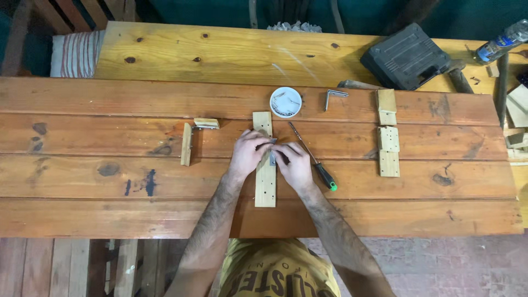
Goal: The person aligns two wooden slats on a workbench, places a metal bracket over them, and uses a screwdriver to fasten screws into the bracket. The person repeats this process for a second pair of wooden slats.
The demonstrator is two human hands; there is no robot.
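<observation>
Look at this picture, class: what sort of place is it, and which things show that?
Probably a home woodworking shop. Both hands press a small metal bracket onto a pale wooden strip on a plank workbench; a green-handled screwdriver, a white dish of screws and a dark plastic tool case lie nearby.

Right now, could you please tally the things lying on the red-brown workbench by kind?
Loose wood pieces: 5, the strip under both hands plus four blocks
Wood pieces with bracket fitted: 1
Loose metal brackets: 2, one by the white dish, one under the hands
Screwdrivers: 1
White dishes: 1
Total: 10
</observation>
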